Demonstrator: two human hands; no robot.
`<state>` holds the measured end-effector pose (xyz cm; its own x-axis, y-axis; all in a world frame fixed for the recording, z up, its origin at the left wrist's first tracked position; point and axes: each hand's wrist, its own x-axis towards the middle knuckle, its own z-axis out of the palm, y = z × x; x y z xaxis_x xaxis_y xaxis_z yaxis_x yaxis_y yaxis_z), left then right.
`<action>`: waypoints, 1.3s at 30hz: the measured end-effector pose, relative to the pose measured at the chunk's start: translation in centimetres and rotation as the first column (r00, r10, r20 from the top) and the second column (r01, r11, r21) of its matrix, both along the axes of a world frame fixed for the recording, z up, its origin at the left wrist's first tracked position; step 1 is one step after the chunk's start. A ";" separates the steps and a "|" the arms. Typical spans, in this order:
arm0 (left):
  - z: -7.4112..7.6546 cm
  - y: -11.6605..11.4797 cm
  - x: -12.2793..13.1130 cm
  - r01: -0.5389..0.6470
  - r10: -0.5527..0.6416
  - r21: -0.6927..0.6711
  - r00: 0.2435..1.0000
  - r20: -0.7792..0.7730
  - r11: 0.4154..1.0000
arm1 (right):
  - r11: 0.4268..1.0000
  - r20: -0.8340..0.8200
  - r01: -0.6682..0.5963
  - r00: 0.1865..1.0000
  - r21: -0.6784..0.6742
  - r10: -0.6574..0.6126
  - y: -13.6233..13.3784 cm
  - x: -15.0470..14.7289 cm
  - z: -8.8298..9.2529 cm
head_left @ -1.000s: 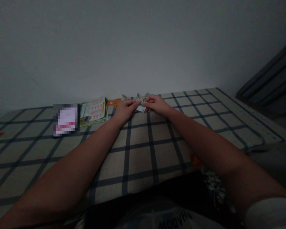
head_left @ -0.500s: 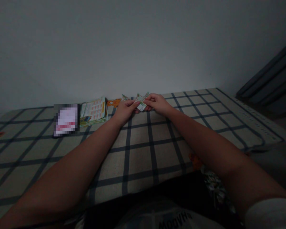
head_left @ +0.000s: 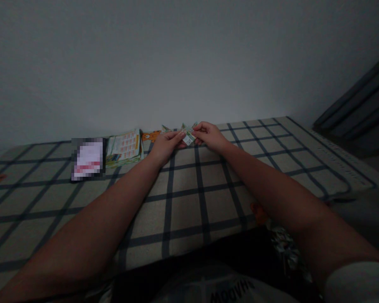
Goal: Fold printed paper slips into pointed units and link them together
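Observation:
Both my arms reach far forward over a checked beige cloth (head_left: 189,198) with dark blue lines. My left hand (head_left: 166,146) and my right hand (head_left: 210,136) meet near the wall, and both pinch one small folded piece of printed paper (head_left: 188,137), white and green. Other folded paper pieces (head_left: 166,128) lie just behind the hands by the wall. The light is dim and fine detail of the paper is hard to make out.
A stack of colourful printed sheets (head_left: 124,148) lies left of my hands, beside a blurred-out square (head_left: 87,159). A crumpled printed wrapper (head_left: 284,246) rests near my right elbow. A grey wall rises behind, and dark slats (head_left: 360,109) stand at the right.
The small paper piece has been lifted and turned slightly between my fingers. My right hand shifted a little upward; the arms stay in place.

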<state>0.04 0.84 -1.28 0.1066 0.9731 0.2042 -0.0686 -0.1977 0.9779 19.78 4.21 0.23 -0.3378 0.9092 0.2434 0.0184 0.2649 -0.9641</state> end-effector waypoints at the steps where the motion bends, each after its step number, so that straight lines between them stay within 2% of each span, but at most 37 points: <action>1: 0.0 0.0 0.0 0.001 -0.001 -0.010 1.000 0.029 1.000 | 1.000 -0.005 0.006 1.000 -0.001 -0.006 0.0 0.0 0.0; 10: 0.3 0.0 0.1 -0.048 0.048 0.000 0.998 0.052 0.999 | 1.000 -0.002 -0.012 1.000 -0.022 0.012 -0.1 0.0 0.1; 18: 0.0 0.2 0.0 0.006 -0.006 -0.055 1.000 -0.011 0.998 | 0.996 0.066 -0.012 0.998 -0.092 0.019 -0.8 -0.3 0.2; 25: 0.3 0.1 0.6 -0.011 0.009 -0.050 0.999 -0.033 0.999 | 0.994 0.049 0.067 0.997 -0.087 -0.063 -1.4 -0.8 0.3; 28: 0.6 0.0 0.7 0.064 -0.069 -0.058 0.994 -0.079 0.996 | 0.992 0.069 0.083 0.995 -0.099 -0.077 -1.4 -0.9 0.1; 31: 0.8 0.0 0.5 0.066 -0.075 -0.080 0.991 -0.115 0.995 | 0.994 0.065 0.075 0.995 -0.076 -0.070 -1.1 -0.8 -0.2; 34: 0.6 0.1 0.4 0.037 -0.044 -0.078 0.994 -0.097 0.996 | 0.998 0.050 0.045 0.998 -0.046 -0.043 -0.9 -0.7 -0.5; 39: 0.2 0.1 0.1 0.060 -0.060 -0.079 0.998 0.000 0.995 | 1.000 0.064 0.007 0.998 0.002 -0.008 -1.0 -0.6 -0.7</action>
